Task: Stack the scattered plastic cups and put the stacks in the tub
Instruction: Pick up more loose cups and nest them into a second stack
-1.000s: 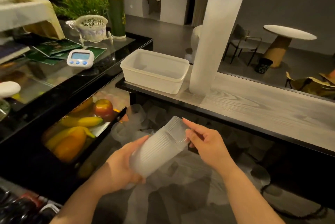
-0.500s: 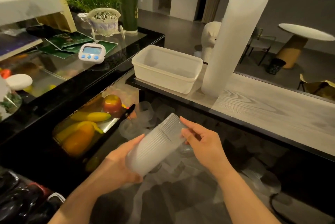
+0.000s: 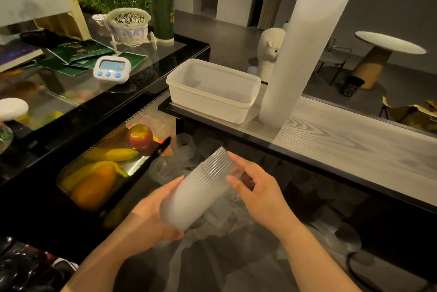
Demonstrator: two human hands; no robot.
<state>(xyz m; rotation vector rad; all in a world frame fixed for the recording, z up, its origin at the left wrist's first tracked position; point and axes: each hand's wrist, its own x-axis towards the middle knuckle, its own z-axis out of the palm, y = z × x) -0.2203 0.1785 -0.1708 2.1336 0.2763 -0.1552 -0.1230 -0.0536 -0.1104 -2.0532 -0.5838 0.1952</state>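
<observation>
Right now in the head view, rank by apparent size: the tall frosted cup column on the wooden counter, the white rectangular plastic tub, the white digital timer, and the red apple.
1. Tall frosted cup column
2. White rectangular plastic tub, close in area, so unsure against the column
3. White digital timer
4. Red apple, similar in size to the timer; the apple sits nearer, so unsure

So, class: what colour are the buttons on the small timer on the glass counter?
Blue: three round buttons on the white timer, clearest in the head view.

frosted ribbed cup stack, white tub, seemingly grey woodgrain counter
</observation>
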